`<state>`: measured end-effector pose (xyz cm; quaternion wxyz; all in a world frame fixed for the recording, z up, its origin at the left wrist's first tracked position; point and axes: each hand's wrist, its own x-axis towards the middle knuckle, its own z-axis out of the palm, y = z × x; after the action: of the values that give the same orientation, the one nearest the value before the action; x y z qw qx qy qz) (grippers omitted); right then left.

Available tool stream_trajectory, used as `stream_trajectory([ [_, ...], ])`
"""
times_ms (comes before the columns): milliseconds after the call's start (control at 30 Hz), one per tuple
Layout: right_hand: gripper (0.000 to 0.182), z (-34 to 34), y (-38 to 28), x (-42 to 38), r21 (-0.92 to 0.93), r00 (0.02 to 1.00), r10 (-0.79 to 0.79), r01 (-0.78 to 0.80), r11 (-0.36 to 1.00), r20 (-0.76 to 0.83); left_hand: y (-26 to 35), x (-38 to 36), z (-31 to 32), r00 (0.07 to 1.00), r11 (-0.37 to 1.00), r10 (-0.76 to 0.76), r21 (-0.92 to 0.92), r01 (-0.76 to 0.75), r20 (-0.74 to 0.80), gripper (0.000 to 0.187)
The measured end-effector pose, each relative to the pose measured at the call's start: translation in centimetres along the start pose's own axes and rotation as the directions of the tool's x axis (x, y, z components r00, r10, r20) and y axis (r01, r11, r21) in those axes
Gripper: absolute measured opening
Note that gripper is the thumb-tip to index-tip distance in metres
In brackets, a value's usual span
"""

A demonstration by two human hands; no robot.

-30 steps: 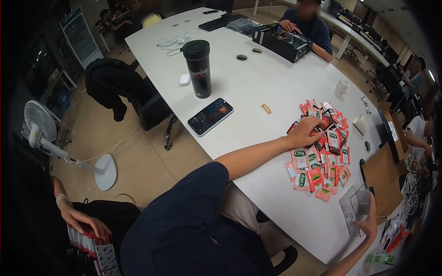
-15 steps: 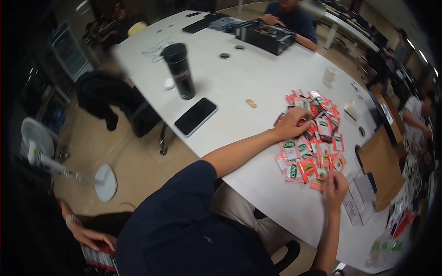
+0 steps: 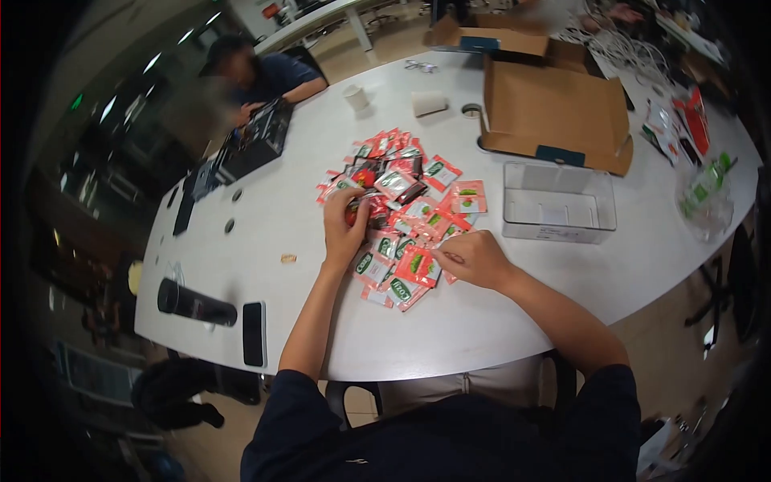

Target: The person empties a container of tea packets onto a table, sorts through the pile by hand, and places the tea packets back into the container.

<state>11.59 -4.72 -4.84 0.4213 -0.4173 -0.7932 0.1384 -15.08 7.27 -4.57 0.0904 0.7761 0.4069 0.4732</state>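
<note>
A loose pile of small tea sachets [image 3: 440, 174], pink-red and white with green "Cozy" labels and some darker red ones, lies on the white table. My left hand [image 3: 344, 229] is at the pile's left side, its thumb and fingers curved around a dark red sachet [image 3: 352, 214]. At the near right of the pile is my right hand [image 3: 479, 260], fingers bent in a pinch at the edge of a pink-red sachet [image 3: 418, 266]. Its fingertips are partly hidden. Beside the pile on the right stands a clear plastic box [image 3: 560, 234] with an open top.
An open cardboard box [image 3: 554, 108] lies behind the clear box. A paper cup [image 3: 356, 98] and a white cylinder [image 3: 429, 103] stand beyond the pile. To the left are a phone [image 3: 254, 333] and a black tumbler [image 3: 197, 303]. A person [image 3: 281, 78] sits across the table.
The view has swung to the right, bringing the clear box and cardboard into the middle right. Both my hands remain at the sachet pile; the right hand is now at a pink-red sachet's edge.
</note>
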Motion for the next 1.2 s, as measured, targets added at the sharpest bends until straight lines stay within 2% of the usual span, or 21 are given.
stream_trajectory([
  [33,0.03,0.3,0.2,0.0,0.017,1.0,-0.012,0.012,1.0,-0.024,0.7,1.4,0.2,1.0,0.999,-0.017,-0.029,0.017,0.007,0.019],
  [67,0.03,0.3,0.4,0.0,0.016,0.999,0.005,-0.004,1.0,-0.047,1.3,2.9,-0.1,0.994,0.992,0.059,0.103,-0.068,0.094,0.02],
  [133,0.031,0.3,0.6,0.0,0.09,0.999,-0.033,0.031,0.996,0.023,0.7,6.1,1.3,0.983,0.964,0.117,0.222,-0.148,0.144,0.023],
  [167,0.033,0.4,0.6,0.0,0.061,0.999,-0.031,0.029,0.998,0.027,0.3,7.8,2.0,0.98,0.962,0.127,0.22,-0.159,0.153,0.023],
  [233,0.034,0.4,0.6,-0.1,0.101,1.0,-0.007,0.004,0.995,0.028,-1.5,11.1,3.8,0.957,0.937,0.019,0.328,-0.117,0.289,0.037],
  [267,0.035,0.3,0.6,-0.1,0.141,0.999,0.012,-0.018,0.99,0.041,-2.7,12.5,4.8,0.955,0.936,0.034,0.325,-0.133,0.294,0.037],
  [367,0.036,0.8,1.2,-0.2,0.104,0.999,-0.033,0.033,0.994,-0.007,-6.1,15.3,7.6,0.891,0.831,-0.179,0.549,-0.09,0.417,0.06],
  [400,0.036,0.8,1.3,-0.3,0.094,1.0,-0.02,0.022,0.995,-0.021,-8.5,15.8,8.7,0.887,0.836,-0.163,0.538,-0.107,0.431,0.06],
  [467,0.035,0.8,1.3,-0.2,0.114,0.998,-0.032,0.037,0.993,-0.05,-12.9,16.5,11.4,0.793,0.82,-0.314,0.57,-0.051,0.522,0.065],
  [500,0.035,0.6,1.2,-0.2,0.122,0.995,-0.045,0.056,0.991,-0.087,-9.9,15.8,10.8,0.782,0.819,-0.296,0.566,-0.087,0.548,0.069],
  [533,0.035,0.6,1.3,-0.2,0.117,0.995,-0.034,0.045,0.992,-0.094,-9.5,15.9,11.0,0.778,0.824,-0.287,0.558,-0.098,0.559,0.069],
  [600,0.035,0.7,1.3,-0.3,0.123,0.996,-0.041,0.051,0.991,-0.084,-9.1,15.9,10.8,0.754,0.899,-0.272,0.438,-0.024,0.599,0.066],
  [633,0.035,0.6,1.3,-0.4,0.129,0.996,-0.035,0.046,0.991,-0.083,-9.1,15.6,10.7,0.798,0.895,-0.158,0.426,-0.134,0.582,0.048],
  [667,0.035,0.6,1.4,-0.3,0.128,0.998,-0.027,0.033,0.991,-0.049,-9.2,15.4,10.6,0.795,0.893,-0.166,0.431,-0.129,0.583,0.048],
  [767,0.036,0.6,1.2,-0.2,0.133,1.0,-0.024,0.024,0.991,-0.001,-6.2,14.9,9.2,0.797,0.887,-0.013,0.375,-0.27,0.604,0.021],
  [900,0.034,0.4,1.1,0.0,0.109,1.0,-0.008,0.005,0.994,0.028,-4.3,14.9,7.9,0.835,0.918,0.033,0.314,-0.243,0.55,0.02],
  [967,0.033,0.4,1.1,-0.1,0.109,1.0,-0.016,0.014,0.994,0.018,-3.3,14.9,6.8,0.868,0.924,0.158,0.241,-0.299,0.47,0.02],
  [1067,0.031,0.5,1.2,-0.2,0.091,0.998,0.013,-0.019,0.996,0.063,1.8,13.5,4.2,0.869,0.94,0.215,0.147,-0.309,0.446,0.02],
  [1100,0.031,0.4,1.1,-0.2,0.108,0.998,0.019,-0.026,0.994,0.062,2.7,12.6,3.4,0.845,0.908,0.302,0.138,-0.396,0.441,0.023],
  [1133,0.031,0.4,1.0,-0.1,0.126,0.998,0.024,-0.032,0.992,0.061,3.9,11.4,2.6,0.84,0.913,0.266,0.156,-0.377,0.474,0.031],
  [1200,0.032,0.3,0.9,0.0,0.119,0.998,0.017,-0.025,0.993,0.066,6.2,8.6,0.7,0.723,0.914,0.185,0.153,-0.375,0.665,0.039],
])
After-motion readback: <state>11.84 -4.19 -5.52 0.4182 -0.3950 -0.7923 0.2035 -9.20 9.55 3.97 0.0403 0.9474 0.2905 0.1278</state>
